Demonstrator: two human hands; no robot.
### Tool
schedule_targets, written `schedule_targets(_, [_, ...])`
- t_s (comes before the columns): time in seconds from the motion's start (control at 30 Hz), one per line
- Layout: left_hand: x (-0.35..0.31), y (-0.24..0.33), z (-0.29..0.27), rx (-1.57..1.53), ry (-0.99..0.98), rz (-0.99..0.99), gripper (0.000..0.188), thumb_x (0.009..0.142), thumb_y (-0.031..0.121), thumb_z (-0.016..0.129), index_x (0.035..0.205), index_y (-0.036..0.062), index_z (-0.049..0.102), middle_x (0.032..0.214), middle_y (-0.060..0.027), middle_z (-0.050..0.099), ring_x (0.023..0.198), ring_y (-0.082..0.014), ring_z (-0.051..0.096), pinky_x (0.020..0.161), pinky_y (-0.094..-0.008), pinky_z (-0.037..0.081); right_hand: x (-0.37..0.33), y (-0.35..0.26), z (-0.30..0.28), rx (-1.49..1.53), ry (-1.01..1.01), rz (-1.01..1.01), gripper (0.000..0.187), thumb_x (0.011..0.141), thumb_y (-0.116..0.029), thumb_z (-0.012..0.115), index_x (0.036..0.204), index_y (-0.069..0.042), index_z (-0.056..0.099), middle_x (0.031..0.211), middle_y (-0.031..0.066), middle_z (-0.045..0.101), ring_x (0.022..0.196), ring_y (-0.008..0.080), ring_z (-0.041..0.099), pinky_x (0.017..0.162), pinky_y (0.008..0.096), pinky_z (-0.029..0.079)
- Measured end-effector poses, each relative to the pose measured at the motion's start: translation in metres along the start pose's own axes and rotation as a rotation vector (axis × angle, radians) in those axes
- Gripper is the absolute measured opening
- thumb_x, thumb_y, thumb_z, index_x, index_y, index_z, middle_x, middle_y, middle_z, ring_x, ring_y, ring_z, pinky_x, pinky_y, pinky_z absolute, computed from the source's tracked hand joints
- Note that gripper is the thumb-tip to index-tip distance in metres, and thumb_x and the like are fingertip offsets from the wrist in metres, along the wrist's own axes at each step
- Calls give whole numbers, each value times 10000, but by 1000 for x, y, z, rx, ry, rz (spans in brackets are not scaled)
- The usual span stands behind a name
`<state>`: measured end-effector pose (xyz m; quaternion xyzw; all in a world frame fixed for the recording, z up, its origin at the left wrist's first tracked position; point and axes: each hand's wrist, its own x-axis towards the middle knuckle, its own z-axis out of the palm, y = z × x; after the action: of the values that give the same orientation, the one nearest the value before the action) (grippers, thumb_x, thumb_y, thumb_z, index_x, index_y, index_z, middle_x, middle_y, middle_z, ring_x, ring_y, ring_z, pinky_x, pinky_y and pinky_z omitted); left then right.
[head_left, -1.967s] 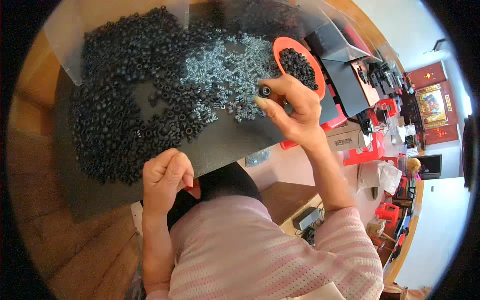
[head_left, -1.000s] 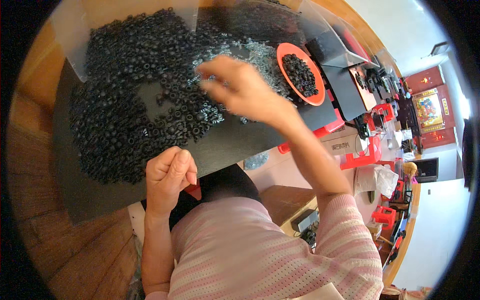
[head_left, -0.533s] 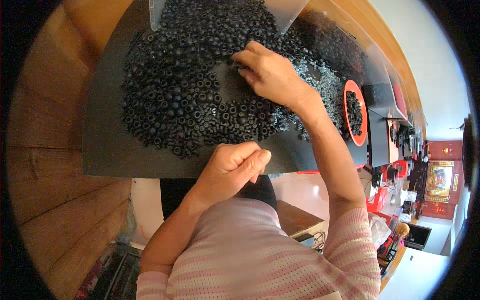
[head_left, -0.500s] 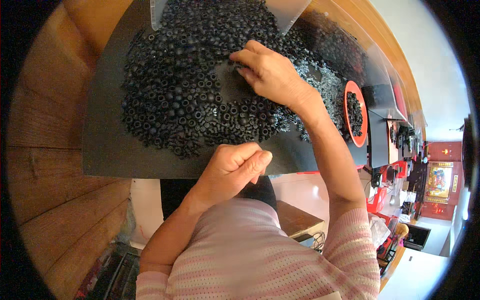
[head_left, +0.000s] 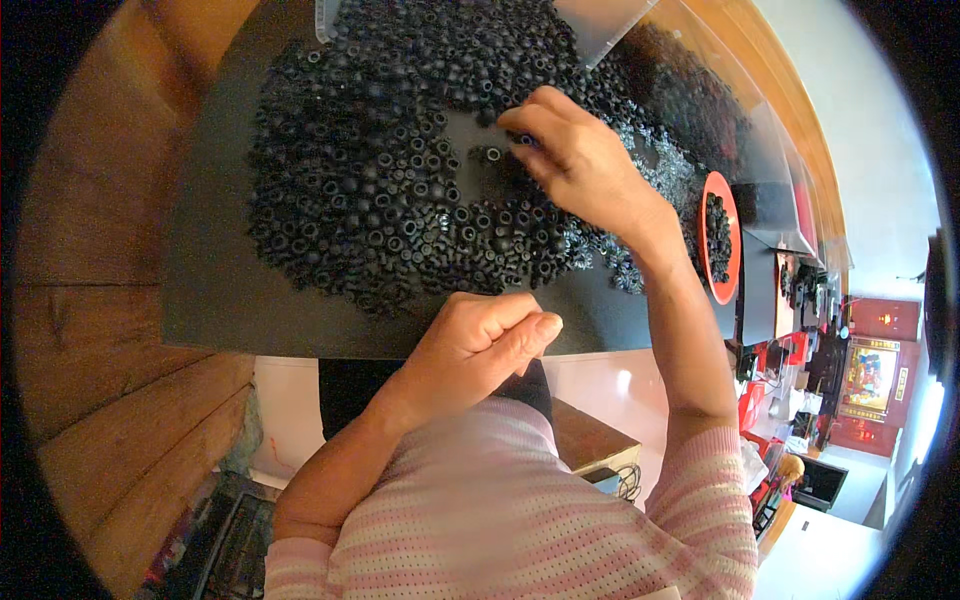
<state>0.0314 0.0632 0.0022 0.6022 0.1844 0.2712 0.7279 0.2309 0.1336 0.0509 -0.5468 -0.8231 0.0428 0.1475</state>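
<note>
A wide heap of small black round caps with hollow centres (head_left: 340, 190) covers much of the dark tabletop (head_left: 215, 270). Above a thin patch in this heap, my right hand (head_left: 590, 165) has its thumb and fingers bent together on one small black round cap (head_left: 525, 140), slightly blurred. Nearer my body, my left hand (head_left: 480, 345) is closed in a fist at the table's front edge; whatever it may hold is hidden. Beside my right wrist lie small clear, shiny pieces (head_left: 672, 165).
An orange-red plate (head_left: 735, 245) bearing black pieces stands right of my right forearm. Clear plastic panels (head_left: 605, 30) rise at the far side, with more dark pieces (head_left: 690, 80) behind. Wooden boards (head_left: 90, 340) line the left. A brown stool (head_left: 595, 435) is below the table.
My right hand has shifted a little right and down in view, with a black cap now showing between its fingers. The left fist has stayed closed near the edge; the whole view has turned slightly.
</note>
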Motion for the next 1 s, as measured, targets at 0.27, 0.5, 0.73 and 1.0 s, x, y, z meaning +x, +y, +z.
schedule_targets(0.27, [2,0,4,-34,51,12,334,947,221,545,690,8,536,557,-12,515,516,-61,466,471,-257,378,-2,2,5,-22,-29,16,239,806,-83,615,1038,-29,599,904,139,544,828,345,581,699,409,482])
schedule_targets(0.5, [-1,5,4,-39,54,-72,336,955,235,531,701,15,540,572,1,515,528,-63,464,493,-244,384,6,-6,18,-129,-75,-71,164,789,-138,618,886,-7,602,874,146,574,816,351,615,675,440,532])
schedule_targets(0.73, [-1,-2,7,-165,131,-66,279,974,247,497,805,31,545,646,5,535,542,-49,450,503,-213,372,-24,-18,-2,34,48,-46,177,781,-168,620,850,-11,575,838,144,545,733,346,600,612,446,507])
schedule_targets(1.0, [13,-12,10,-456,373,84,339,970,328,502,1091,14,468,805,-46,572,597,-78,464,536,-204,380,-51,-46,-18,136,86,-177,161,730,-116,639,831,-17,561,786,116,494,663,299,572,547,385,487])
